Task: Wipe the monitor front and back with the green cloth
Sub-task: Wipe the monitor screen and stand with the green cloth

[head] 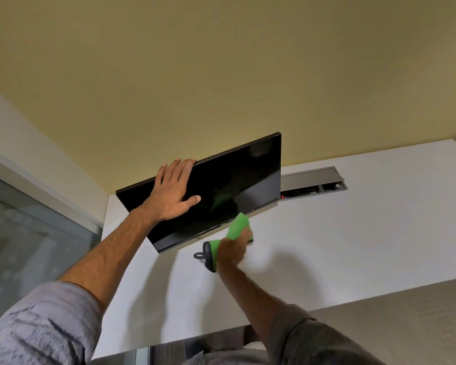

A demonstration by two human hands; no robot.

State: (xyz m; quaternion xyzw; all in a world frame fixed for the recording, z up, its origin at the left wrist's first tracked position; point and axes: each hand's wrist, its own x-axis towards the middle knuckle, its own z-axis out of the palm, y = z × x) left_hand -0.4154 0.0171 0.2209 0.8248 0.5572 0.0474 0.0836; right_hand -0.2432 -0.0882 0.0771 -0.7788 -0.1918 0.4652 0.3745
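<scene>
A black monitor (237,180) stands on the white desk (353,246) with its dark screen facing me. My left hand (174,191) rests on the screen's upper left part, fingers curled over the top edge. My right hand (234,246) grips the green cloth (237,227) just below the screen's lower edge, near the middle. The cloth's upper end touches the bottom bezel, and a green reflection shows in the screen. A dark strap or loop (204,255) hangs from the cloth's lower end at my wrist. The monitor's back and stand are hidden.
A grey cable hatch (313,180) lies open in the desk behind the monitor's right side. A yellow wall (221,75) rises behind the desk. A glass partition (24,233) stands to the left. The desk's near edge runs across the lower right.
</scene>
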